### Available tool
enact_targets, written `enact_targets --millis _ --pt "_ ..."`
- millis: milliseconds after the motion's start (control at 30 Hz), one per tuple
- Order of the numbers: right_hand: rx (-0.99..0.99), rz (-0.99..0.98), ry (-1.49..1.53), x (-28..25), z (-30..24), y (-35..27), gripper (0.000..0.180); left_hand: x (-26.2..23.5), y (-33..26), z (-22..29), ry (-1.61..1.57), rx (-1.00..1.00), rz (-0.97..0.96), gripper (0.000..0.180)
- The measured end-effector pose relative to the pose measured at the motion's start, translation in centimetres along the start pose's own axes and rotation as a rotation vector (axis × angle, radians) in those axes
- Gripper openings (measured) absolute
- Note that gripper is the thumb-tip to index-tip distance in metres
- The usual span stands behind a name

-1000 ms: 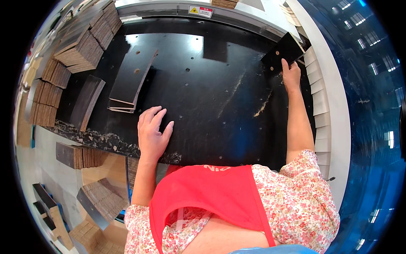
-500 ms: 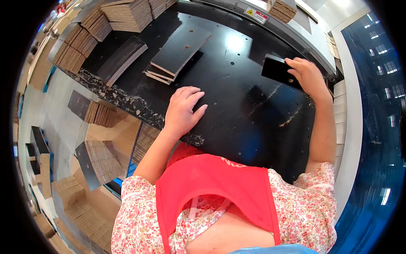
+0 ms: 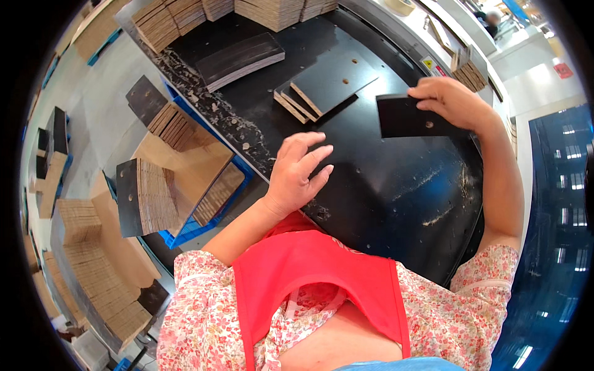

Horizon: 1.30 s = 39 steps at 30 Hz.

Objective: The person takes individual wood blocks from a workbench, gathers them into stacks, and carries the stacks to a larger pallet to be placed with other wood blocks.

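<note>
Right hand [image 3: 455, 104] grips 1 black panel [image 3: 401, 119]; left hand [image 3: 294, 176] loosely spread over tabletop [image 3: 377, 204]

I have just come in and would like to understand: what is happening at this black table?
Someone in a red cloth apron is handling dark boards at a broad, scuffed black table. The right hand grips a flat black rectangular board by its edge. The left hand is empty, fingers spread. Just beyond it lies a small, uneven pile of black boards with pale edges. Tall stacks of brown-edged boards line the table's far side.
</note>
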State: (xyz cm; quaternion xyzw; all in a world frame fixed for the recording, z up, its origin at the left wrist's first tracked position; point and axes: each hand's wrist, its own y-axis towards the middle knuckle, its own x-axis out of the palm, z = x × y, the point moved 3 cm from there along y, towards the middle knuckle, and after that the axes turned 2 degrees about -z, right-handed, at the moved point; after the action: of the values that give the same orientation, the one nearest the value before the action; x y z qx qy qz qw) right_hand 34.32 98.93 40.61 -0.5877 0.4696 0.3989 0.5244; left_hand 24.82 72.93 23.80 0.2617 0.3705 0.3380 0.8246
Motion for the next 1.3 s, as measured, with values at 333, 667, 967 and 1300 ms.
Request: enact_targets --millis 333,667,967,1300 --pt "-0.045 -0.309 0.187 -1.2 -2.7 15.2 0.031 -2.8 3.1 -4.8 0.170 -0.196 0.060 0.103" --pt "-0.071 0.165 0.211 3.4 -0.5 15.7 0.050 -1.0 5.5 -8.1 0.164 -0.268 -0.007 0.094" --pt "0.034 -0.002 -0.132 6.1 1.2 11.5 0.105 -2.2 9.3 -9.9 0.136 -0.087 -0.287 0.117" --pt "0.028 0.220 0.004 6.0 1.4 9.0 0.093 -1.5 11.0 -9.8 0.089 -0.026 -0.241 0.102"
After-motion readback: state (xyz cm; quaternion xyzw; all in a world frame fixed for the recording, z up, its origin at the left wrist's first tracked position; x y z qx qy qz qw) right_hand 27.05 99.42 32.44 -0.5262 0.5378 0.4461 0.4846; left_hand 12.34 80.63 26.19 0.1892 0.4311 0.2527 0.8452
